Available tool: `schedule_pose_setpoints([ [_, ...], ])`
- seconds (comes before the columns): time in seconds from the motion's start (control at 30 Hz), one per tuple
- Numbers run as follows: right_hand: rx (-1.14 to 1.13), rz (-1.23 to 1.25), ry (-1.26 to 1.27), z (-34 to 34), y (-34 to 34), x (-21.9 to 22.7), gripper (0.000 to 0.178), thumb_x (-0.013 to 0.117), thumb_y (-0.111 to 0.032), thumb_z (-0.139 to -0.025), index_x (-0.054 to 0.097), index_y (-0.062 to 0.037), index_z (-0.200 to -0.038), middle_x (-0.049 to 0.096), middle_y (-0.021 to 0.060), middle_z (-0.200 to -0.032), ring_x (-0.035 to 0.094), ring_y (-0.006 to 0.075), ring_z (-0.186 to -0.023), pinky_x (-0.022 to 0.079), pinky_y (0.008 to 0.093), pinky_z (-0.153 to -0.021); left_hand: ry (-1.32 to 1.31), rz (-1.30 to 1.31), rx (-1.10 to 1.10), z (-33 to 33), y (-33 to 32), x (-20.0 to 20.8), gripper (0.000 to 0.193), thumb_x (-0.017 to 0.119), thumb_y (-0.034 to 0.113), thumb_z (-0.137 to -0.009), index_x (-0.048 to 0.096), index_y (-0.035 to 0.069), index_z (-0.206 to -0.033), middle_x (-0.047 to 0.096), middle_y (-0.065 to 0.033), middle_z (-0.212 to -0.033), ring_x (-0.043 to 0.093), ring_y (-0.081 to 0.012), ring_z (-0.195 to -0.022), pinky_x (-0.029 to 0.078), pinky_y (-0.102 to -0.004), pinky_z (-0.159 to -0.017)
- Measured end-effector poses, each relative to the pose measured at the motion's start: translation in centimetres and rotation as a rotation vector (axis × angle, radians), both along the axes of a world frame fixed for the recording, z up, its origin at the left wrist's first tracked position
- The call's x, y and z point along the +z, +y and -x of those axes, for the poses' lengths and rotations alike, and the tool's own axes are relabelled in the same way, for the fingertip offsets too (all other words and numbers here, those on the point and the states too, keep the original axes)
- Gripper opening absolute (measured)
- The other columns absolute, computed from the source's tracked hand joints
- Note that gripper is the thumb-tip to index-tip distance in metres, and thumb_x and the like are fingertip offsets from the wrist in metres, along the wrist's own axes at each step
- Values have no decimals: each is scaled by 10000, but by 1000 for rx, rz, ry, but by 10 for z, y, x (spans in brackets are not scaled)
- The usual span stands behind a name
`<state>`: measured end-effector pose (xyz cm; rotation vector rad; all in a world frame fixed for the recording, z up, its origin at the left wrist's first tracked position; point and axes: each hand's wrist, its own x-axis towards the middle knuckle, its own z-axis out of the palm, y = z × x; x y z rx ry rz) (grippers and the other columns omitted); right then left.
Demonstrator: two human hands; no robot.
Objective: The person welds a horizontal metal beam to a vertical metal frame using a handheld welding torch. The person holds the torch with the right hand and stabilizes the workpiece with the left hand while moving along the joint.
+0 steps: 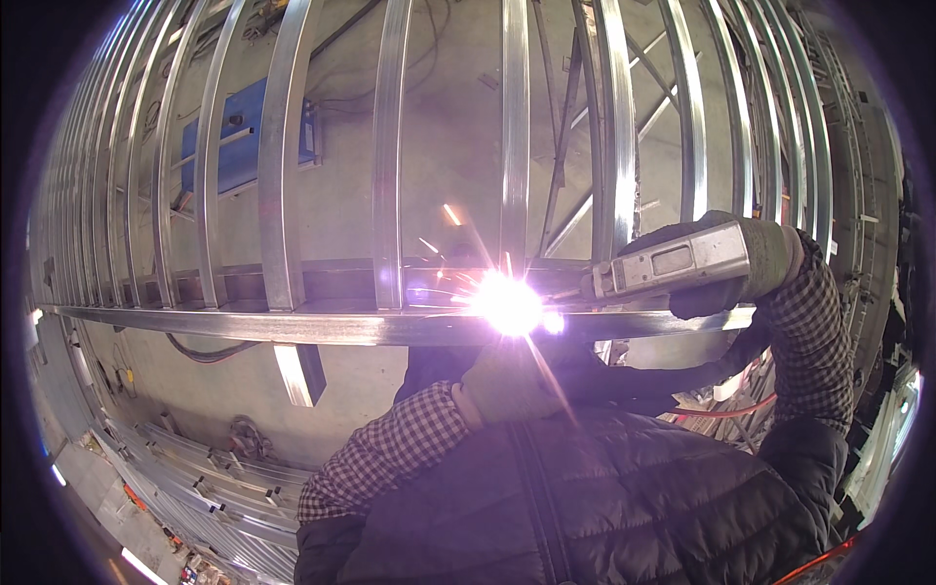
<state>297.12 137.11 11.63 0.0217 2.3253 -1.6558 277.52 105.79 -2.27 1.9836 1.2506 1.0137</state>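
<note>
My gloved right hand [770,258] is closed around a silver welding torch [673,263], whose tip points left. A glaring white-violet arc [507,304] burns just beyond the tip, on the metal frame's long rail [244,327]. Sparks fly up and down from it. Close below the glare is my gloved left hand [507,385], in front of my chest. Its fingers are washed out, so what they touch is hidden. An upright square metal bar [515,146] meets the rail at the arc, and the joint itself is lost in the light.
Many parallel metal bars [283,195] run away from the rail. Beneath them a blue box-shaped machine [229,141] stands on the concrete floor, with cables nearby. Stacked metal profiles [224,478] lie at lower left. A red hose [726,409] passes at right.
</note>
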Motion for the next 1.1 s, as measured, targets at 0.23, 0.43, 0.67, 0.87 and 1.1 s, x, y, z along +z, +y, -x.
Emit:
schedule_pose_setpoints([
  [0.23, -11, 9, -11, -3, 0, 1, 565, 850, -160, -953, 663, 19, -1456, 747, 180, -1361, 766, 281, -1125, 647, 372, -929, -136, 349, -49, 5, 2, 10, 357, 799, 329, -846, 622, 151, -592, 534, -21, -523, 555, -197, -468, 527, -429, -545],
  [0.43, -46, 38, -71, -16, 2, -2, 555, 856, -144, -937, 671, 20, -1434, 774, 158, -1287, 766, 250, -1041, 650, 357, -875, -162, 369, -31, 3, 0, 9, 334, 805, 343, -844, 643, 150, -623, 567, -25, -554, 584, -210, -493, 540, -438, -560],
  [0.67, -296, 306, -439, -38, 1, -8, 544, 860, -126, -919, 681, 21, -1411, 804, 131, -1190, 760, 210, -931, 649, 338, -801, -179, 383, 5, -7, -6, 0, 312, 812, 359, -840, 668, 149, -660, 606, -31, -589, 619, -225, -524, 555, -448, -578],
  [0.87, -142, 36, -172, -30, -6, 5, 573, 855, -114, -912, 671, 22, -1438, 808, 126, -1116, 740, 189, -842, 631, 322, -730, -184, 500, -48, 9, 12, 35, 325, 834, 341, -818, 797, 164, -1088, 791, -63, -900, 765, -265, -785, 621, -436, -746],
  [1.1, -192, -82, 117, -49, -9, 45, 546, 836, -135, -963, 646, 64, -1434, 788, 164, -1217, 770, 232, -946, 639, 358, -809, -156, 763, -190, 25, 32, 71, 500, 826, 312, -822, 768, 162, -1295, 802, -109, -1200, 759, -341, -1113, 590, -468, -992],
])
